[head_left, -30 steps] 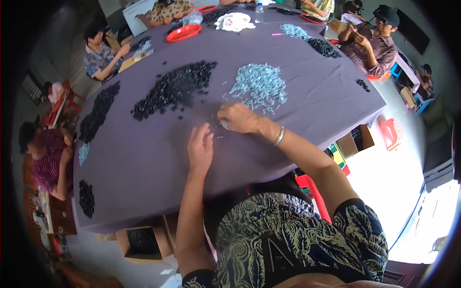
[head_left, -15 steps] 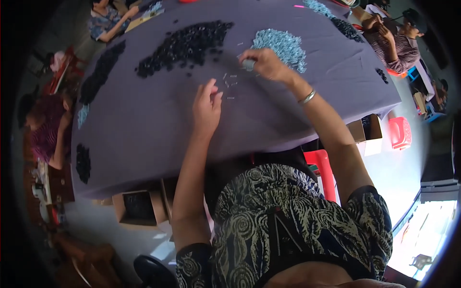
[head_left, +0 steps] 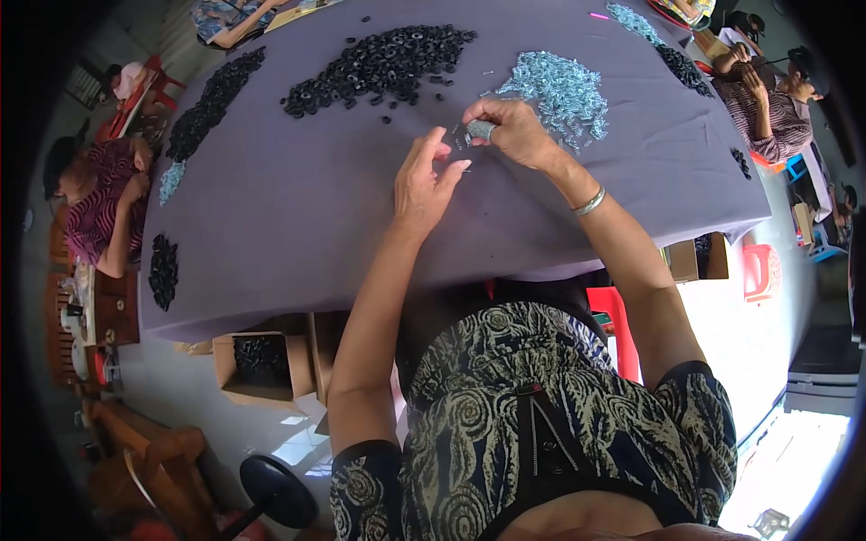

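My left hand (head_left: 420, 183) is just above the cloth, its thumb and fingers apart, with nothing seen between them. Close to its right, my right hand (head_left: 514, 133) is closed, and a small grey-green piece (head_left: 480, 130) shows at its fingers. Whether that piece is gripped or wrapped on a finger I cannot make out. Several thin springs (head_left: 458, 142) lie loose on the cloth between the hands. Just beyond my right hand is a heap of pale blue-silver springs (head_left: 561, 88). Past my left hand spreads a pile of small black ring-shaped parts (head_left: 383, 65).
A grey-purple cloth covers the large table (head_left: 298, 216). More black parts (head_left: 212, 104) and springs (head_left: 171, 180) lie along its left side. People sit at the left (head_left: 108, 207) and right (head_left: 767, 104). Below the edge stand a cardboard box (head_left: 293, 365) and a red chair (head_left: 622, 329).
My left hand has moved right and up toward my right hand. The right hand has come slightly lower and right in the picture, and the whole view has shifted a little.
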Demonstrator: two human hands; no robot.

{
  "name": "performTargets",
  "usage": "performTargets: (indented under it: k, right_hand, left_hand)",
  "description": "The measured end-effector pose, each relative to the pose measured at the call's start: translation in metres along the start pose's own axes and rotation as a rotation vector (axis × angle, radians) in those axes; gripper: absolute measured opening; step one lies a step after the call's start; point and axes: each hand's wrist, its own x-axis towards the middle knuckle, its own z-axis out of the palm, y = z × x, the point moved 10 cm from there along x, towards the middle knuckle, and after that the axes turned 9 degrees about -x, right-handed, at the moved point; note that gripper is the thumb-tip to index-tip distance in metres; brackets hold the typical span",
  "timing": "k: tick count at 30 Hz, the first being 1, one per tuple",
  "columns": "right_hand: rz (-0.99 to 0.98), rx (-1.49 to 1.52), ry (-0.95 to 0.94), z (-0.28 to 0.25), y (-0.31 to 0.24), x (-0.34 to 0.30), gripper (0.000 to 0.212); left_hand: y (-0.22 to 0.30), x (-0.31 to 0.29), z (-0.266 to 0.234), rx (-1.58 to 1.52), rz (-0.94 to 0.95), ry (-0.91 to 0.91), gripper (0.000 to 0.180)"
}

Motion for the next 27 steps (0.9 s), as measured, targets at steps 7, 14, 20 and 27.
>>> performTargets:
  k: [7,14,20,27]
  right_hand:
    - [-0.077,-0.152,0.119,0.014,-0.022,-0.011,0.014]
    - [-0.099,-0.142,0.165,0.021,-0.035,-0.02,0.019]
    - [-0.162,-0.151,0.214,-0.003,-0.025,-0.017,0.027]
    - [-0.136,-0.392,0.166,-0.05,-0.002,-0.015,0.024]
  left_hand:
    - [-0.004,0.003,0.0,0.012,0.013,0.034,0.055]
    - [-0.011,0.001,-0.011,-0.094,-0.015,0.136,0.038]
    - [-0.027,0.0,-0.011,-0.247,-0.185,0.131,0.036]
    - [-0.015,0.002,0.008,0.026,-0.088,-0.038,0.043]
